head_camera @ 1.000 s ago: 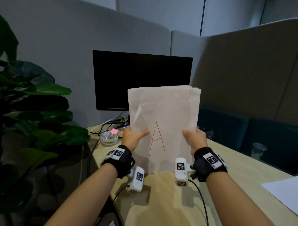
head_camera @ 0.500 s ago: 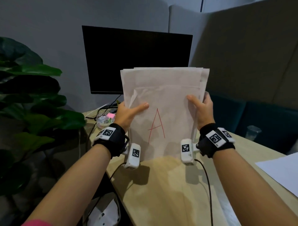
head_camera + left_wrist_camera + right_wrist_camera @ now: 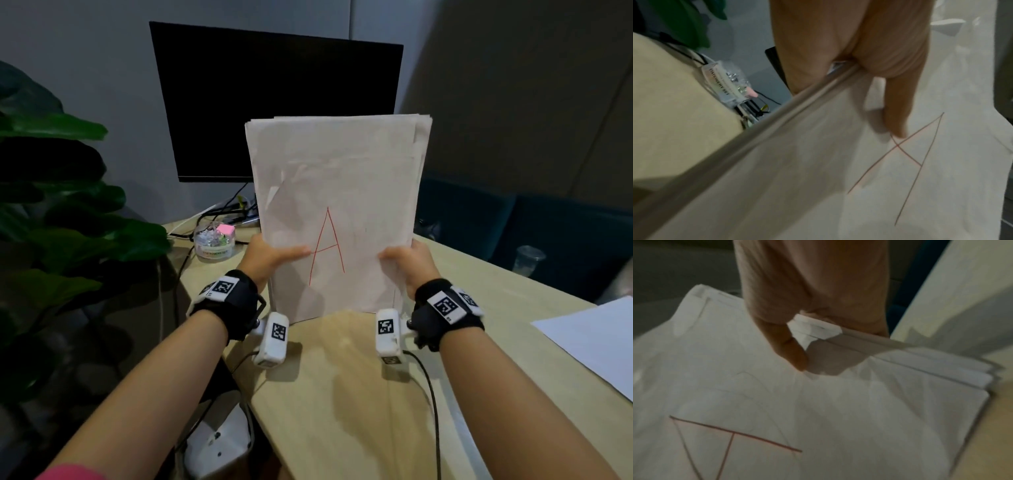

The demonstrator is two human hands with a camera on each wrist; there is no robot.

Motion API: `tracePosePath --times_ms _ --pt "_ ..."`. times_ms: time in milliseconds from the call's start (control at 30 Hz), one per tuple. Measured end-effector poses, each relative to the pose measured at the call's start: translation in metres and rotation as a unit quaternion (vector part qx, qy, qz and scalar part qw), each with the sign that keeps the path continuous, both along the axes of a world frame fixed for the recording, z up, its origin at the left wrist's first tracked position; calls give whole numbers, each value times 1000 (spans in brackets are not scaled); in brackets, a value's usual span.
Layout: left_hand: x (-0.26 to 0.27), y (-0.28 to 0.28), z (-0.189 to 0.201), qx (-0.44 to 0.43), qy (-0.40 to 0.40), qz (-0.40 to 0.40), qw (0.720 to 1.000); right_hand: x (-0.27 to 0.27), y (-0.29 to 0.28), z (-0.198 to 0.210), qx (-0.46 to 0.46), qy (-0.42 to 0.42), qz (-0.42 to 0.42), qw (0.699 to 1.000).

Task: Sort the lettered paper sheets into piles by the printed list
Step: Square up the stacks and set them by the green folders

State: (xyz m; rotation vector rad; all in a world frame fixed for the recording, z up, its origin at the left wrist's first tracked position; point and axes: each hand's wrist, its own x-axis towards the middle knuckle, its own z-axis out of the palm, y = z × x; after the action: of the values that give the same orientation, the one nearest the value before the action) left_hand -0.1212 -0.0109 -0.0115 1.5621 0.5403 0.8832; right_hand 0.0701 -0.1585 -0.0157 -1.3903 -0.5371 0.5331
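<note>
Before the monitor [image 3: 274, 99], you are holding the sheet stack [image 3: 337, 192] upright, lower edge now on the surface [image 3: 342, 394]; left hand [image 3: 265, 255] and right hand [image 3: 409, 262] both gripping its sides, squaring before sorting.

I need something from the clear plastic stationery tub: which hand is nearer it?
Left. The left hand grips the paper stack's edge beside the tub; the right hand holds the far edge.
</note>
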Motion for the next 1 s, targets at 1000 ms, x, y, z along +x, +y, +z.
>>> tracePosePath --times_ms 1000 --pt "149 -86 -6 335 611 -167 698 90 -86 -42 -417 -17 -165 894"
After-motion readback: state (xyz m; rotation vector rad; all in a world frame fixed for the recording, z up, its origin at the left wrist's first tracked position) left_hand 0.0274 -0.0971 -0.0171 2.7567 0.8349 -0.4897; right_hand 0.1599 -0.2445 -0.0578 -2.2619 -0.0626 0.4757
